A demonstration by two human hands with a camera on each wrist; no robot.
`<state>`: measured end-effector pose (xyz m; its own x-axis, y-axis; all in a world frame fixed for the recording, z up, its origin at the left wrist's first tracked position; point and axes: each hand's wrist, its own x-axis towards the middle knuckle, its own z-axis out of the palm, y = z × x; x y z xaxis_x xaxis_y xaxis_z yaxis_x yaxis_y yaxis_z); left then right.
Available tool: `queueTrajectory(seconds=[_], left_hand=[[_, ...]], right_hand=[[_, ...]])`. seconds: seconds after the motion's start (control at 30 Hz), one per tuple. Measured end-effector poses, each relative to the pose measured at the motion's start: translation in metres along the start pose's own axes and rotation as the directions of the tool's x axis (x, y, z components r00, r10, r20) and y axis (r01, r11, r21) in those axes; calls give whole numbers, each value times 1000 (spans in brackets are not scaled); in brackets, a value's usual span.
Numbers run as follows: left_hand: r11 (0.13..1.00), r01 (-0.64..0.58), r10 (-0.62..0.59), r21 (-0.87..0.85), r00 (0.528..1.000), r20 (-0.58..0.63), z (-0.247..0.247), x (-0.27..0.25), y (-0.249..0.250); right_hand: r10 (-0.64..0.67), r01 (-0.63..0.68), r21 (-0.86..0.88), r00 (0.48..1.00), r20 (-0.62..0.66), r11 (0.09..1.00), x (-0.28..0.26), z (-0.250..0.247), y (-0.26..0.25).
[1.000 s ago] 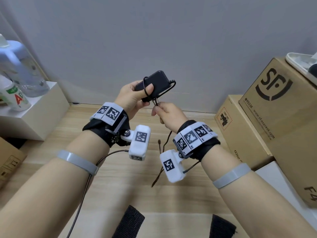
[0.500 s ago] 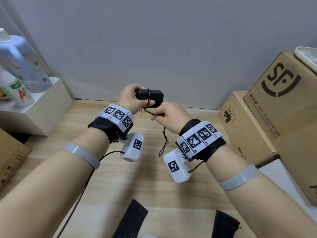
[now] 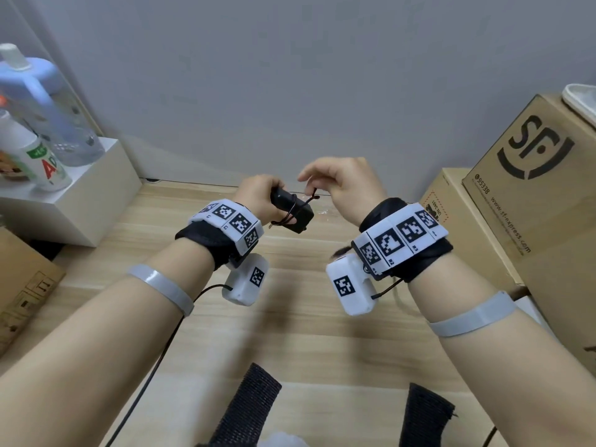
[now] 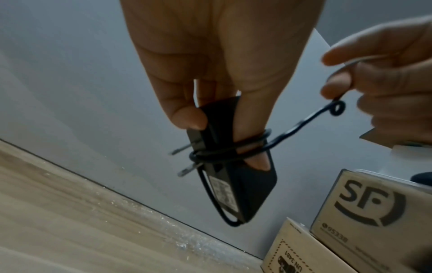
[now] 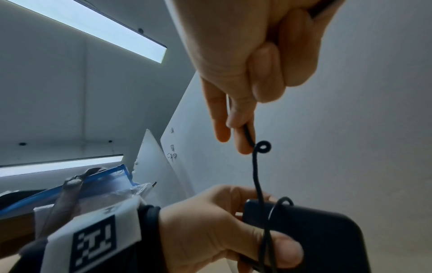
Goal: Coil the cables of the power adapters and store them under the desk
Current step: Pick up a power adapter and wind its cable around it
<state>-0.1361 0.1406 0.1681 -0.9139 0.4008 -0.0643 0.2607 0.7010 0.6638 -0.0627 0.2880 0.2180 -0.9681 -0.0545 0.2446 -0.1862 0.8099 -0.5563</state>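
My left hand (image 3: 258,196) grips a black power adapter (image 3: 292,210) in the air above the wooden floor (image 3: 290,333). In the left wrist view the adapter (image 4: 243,184) shows its metal plug prongs (image 4: 184,169), and the thin black cable (image 4: 233,149) runs in several turns around its body and over my thumb (image 4: 254,133). My right hand (image 3: 338,185) pinches the free stretch of cable (image 5: 256,166) between thumb and forefinger just above the adapter (image 5: 327,240). A small kink loop (image 5: 264,147) sits right below the pinch.
Stacked cardboard boxes with an SF logo (image 3: 535,195) stand at the right. A white box (image 3: 84,201) with plastic bottles (image 3: 35,156) stands at the left. A grey wall (image 3: 290,75) closes the back. Another brown box (image 3: 22,285) is at the far left.
The adapter has dropped lower and turned in my left hand. My right hand has swung from below the adapter to above it, laying more cable around the body; no loose tail hangs down now.
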Motion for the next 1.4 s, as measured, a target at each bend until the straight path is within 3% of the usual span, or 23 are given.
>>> queueTrajectory(seconds=[0.17, 0.27, 0.37, 0.47, 0.53, 0.63, 0.7, 0.8, 0.97, 1.2, 1.27, 1.4], left_hand=[[987, 106, -114, 120, 991, 63, -9, 4, 3], [979, 108, -136, 172, 977, 163, -9, 3, 4], [997, 2, -29, 75, 932, 360, -9, -2, -5], [972, -84, 182, -217, 857, 482, -17, -11, -10], [879, -60, 298, -473, 843, 448, -21, -15, -11], [587, -23, 435, -810, 852, 291, -21, -18, -8], [433, -28, 406, -901, 898, 167, -19, -14, -3], [337, -51, 300, -940, 952, 56, -19, -8, 4], [356, -36, 151, -934, 988, 19, -12, -6, 8], [336, -29, 49, -941, 999, -13, -9, -6, 9], [419, -47, -1, -907, 999, -53, -8, -6, 8], [794, -87, 3, -602, 990, -139, -7, -4, 2]], right_hand=[[-163, 152, -75, 972, -172, 985, -6, -10, -16], [-151, 152, -12, 964, -220, 988, -1, -6, -14], [-78, 80, -4, 968, -237, 997, 3, -4, 3], [-5, 13, 28, 969, -247, 1000, 4, 0, 22], [59, -38, 98, 971, -230, 994, 3, 6, 32], [99, -73, 163, 983, -155, 984, -6, 19, 34], [103, -86, 144, 988, -112, 986, -13, 27, 30], [93, -93, 131, 996, -1, 987, -18, 37, 19], [107, -118, 155, 991, 78, 981, -15, 42, 13], [133, -160, 139, 973, 186, 977, -17, 45, 10], [120, -146, 113, 970, 212, 983, -17, 42, 8], [35, -29, -35, 983, 183, 999, -17, 38, 7]])
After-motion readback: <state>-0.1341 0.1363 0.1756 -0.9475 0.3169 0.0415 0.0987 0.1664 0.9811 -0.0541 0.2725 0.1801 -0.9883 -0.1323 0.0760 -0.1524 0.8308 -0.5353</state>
